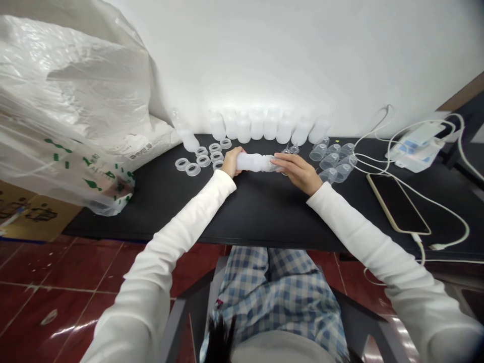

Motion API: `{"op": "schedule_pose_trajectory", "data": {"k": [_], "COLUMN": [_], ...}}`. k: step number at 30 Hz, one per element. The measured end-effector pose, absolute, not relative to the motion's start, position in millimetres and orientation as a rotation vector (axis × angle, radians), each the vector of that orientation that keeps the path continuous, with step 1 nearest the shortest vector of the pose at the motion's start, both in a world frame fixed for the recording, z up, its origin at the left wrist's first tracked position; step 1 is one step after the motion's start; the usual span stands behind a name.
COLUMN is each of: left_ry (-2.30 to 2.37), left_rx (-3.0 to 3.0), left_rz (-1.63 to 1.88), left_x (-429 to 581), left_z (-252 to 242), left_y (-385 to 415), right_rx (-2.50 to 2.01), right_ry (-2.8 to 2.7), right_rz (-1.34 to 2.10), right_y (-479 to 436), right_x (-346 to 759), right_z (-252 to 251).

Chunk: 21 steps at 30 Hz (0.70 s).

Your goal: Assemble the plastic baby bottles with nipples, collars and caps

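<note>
A frosted white plastic baby bottle (251, 162) lies sideways in the air above the black table, its see-through cap end (270, 163) pointing right. My left hand (230, 162) is closed around the bottle's base. At the cap end, my right hand (297, 170) grips with its fingers laid along the top; its thumb is hidden. Left of my hands are several loose collar rings (193, 169). Small see-through nipples (294, 148) sit behind my right hand, and several see-through dome caps (328, 160) stand to its right.
Several frosted bottles (257, 125) line the wall; another bottle (189, 138) with a cap stands left. Plastic bags (94, 176) and a carton (34, 212) crowd the left side. A phone (399, 202), white cables (427, 189) and a white power box (414, 146) occupy the right.
</note>
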<state>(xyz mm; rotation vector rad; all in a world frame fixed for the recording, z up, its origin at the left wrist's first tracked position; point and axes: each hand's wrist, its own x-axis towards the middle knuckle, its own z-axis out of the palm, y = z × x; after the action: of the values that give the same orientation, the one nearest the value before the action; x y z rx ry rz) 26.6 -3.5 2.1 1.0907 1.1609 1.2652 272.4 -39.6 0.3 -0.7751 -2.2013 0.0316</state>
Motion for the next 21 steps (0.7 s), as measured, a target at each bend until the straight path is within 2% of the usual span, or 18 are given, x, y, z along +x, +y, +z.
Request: {"op": "schedule_pose_trajectory", "data": {"k": [4, 7, 15, 21], "left_ry": [1.126, 1.118, 1.173, 1.182], "left_rx": [1.258, 1.300, 1.502, 1.592], "left_rz": [1.588, 1.707, 1.799, 1.704], "left_x": [33, 35, 29, 25], "left_z": [-2, -1, -2, 1], "left_y": [-13, -22, -27, -33], "right_rx": [-0.837, -0.867, -1.009, -1.271], "right_ry": [-2.111, -2.074, -2.068, -2.001], "right_rz": [0.013, 0.000, 0.168, 0.174], "right_y": [-42, -45, -43, -45], "right_x": [268, 264, 262, 259], "right_z": [1, 4, -3, -4]}}
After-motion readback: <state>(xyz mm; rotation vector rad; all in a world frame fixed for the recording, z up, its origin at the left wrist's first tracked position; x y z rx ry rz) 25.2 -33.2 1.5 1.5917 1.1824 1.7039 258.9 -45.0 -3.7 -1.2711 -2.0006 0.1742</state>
